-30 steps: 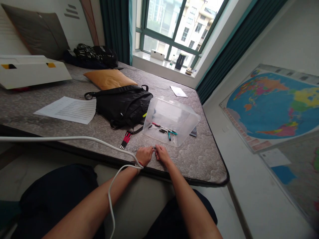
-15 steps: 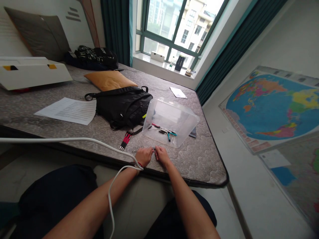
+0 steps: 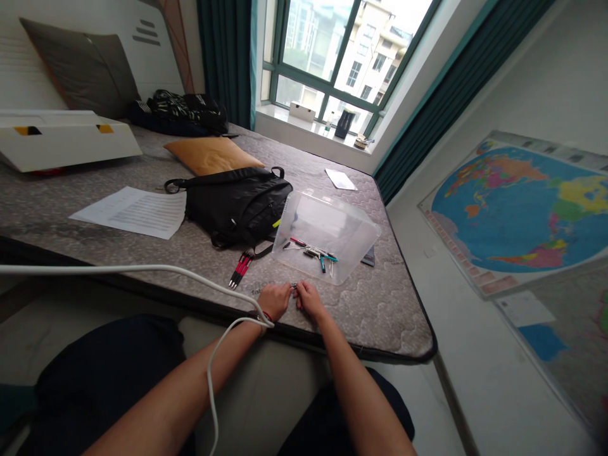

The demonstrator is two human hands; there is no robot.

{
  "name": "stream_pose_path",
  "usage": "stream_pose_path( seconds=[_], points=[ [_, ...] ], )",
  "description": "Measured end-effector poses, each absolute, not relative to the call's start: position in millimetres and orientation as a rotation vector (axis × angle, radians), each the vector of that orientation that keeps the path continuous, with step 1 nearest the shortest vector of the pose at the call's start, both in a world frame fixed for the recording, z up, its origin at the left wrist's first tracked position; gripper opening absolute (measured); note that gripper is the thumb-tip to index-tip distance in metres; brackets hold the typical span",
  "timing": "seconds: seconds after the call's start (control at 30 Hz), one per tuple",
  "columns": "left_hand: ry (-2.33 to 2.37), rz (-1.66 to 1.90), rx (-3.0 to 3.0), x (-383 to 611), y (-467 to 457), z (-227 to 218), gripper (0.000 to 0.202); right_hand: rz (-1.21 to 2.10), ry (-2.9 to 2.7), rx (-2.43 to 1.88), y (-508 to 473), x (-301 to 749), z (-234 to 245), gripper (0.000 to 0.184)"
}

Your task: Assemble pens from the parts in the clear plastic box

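Note:
Close together at the mattress's near edge, my left hand (image 3: 275, 300) and my right hand (image 3: 308, 296) are both closed. Between their fingertips is a small dark piece, perhaps part of a pen, mostly hidden by the fingers. Just beyond them a clear plastic bin (image 3: 354, 237) lies with its open side toward me. Inside it are several loose pens and pen parts, among them a teal pen (image 3: 322, 263) and a red one (image 3: 298, 242). Left of my hands, several red and black pens (image 3: 241, 270) lie side by side on the mattress.
A black backpack (image 3: 232, 206) touches the bin's left side, with a tan envelope (image 3: 213, 155) behind it. A printed sheet (image 3: 135, 212) lies farther left. A white cable (image 3: 156, 268) crosses in front of my left wrist. The mattress (image 3: 394, 316) ends close to my knees.
The view has shifted very slightly. My hands stay together at the same spot, with the fingers barely moved around the small piece.

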State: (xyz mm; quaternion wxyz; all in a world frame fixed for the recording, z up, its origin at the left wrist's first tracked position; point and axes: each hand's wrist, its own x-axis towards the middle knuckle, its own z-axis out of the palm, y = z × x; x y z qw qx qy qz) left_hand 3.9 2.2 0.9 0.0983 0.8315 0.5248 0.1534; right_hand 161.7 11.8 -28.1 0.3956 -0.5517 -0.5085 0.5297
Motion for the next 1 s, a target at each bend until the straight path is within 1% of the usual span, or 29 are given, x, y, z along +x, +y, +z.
stream_pose_path(
  seconds=[0.17, 0.37, 0.47, 0.57, 0.83, 1.0],
  points=[
    [1.538, 0.473, 2.464, 4, 2, 2, 0.041, 1.327, -1.265, -1.399, 11, 160, -29, 0.035],
    [1.511, 0.502, 2.475, 3, 1, 4, 0.039, 1.297, -1.271, -1.479, 13, 162, -30, 0.056],
    [1.505, 0.509, 2.479, 3, 1, 4, 0.039, 1.303, -1.265, -1.476, 14, 162, -29, 0.058],
    [1.503, 0.517, 2.481, 3, 1, 3, 0.039, 1.313, -1.251, -1.439, 14, 162, -28, 0.056],
    [1.509, 0.522, 2.462, 2, 1, 2, 0.042, 1.363, -1.009, -1.328, 11, 169, -26, 0.039],
    [1.514, 0.509, 2.466, 2, 1, 3, 0.042, 1.343, -0.884, -1.286, 6, 173, -22, 0.037]
  ],
)
